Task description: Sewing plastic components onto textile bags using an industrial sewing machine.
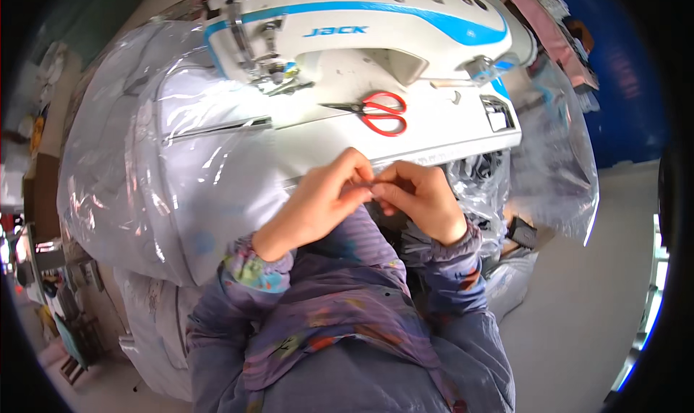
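Both hands meet above my lap, just short of the front edge of a white and blue sewing machine [325, 33]. My left hand [318, 199] is closed, thumb and fingertips pinched together. Against it, my right hand [423, 196] is pinched in the same way, the fingertips touching. A tiny dark bit shows between them, too small to name. Beyond the hands, red-handled scissors [379, 113] lie on the machine bed [318, 139], blades pointing left. The needle area [275, 73] is lit brightly at the left end of the machine.
Clear plastic sheeting [123, 160] covers the left of the table and hangs down. More plastic sheeting [553, 152] hangs at the right. Crumpled clear plastic and grey pieces [481, 196] sit below the bed, right of my hands. A stool [76, 355] stands far left on the floor.
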Demonstrator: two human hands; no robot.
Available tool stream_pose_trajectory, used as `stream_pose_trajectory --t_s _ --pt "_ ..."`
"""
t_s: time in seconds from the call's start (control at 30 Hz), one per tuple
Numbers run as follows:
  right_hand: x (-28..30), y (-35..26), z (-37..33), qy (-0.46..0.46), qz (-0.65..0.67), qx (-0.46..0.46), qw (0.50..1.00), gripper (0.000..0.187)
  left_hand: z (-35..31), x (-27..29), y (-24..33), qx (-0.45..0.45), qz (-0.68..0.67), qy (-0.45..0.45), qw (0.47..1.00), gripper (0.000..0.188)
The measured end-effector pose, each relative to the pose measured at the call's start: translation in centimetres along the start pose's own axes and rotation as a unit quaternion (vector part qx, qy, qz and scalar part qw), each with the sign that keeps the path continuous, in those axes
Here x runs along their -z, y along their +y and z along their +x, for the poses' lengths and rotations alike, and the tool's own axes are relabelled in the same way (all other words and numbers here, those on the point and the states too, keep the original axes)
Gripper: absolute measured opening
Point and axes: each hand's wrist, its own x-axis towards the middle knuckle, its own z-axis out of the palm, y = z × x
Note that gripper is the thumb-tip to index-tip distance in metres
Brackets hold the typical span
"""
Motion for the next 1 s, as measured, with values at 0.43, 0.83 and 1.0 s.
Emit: stream_pose_trajectory --t_s 0.43,0.83,1.0 --pt "-3.3 4.2 4.3 0.245 0.14 0.058 0.958 0.014 -9.2 11.5 -2.7 0.025 0.469 0.073 0.88 0.038" --pt "-17.2 1.3 18.5 0.05 -0.161 0.215 0.962 0.021 0.5 13.3 3.5 -0.048 0.51 0.105 0.853 0.022" --pt "-15.6 4.8 20.2 0.171 -0.179 0.097 0.964 0.023 -3.0 11.8 -1.8 0.115 0.462 0.057 0.878 0.051"
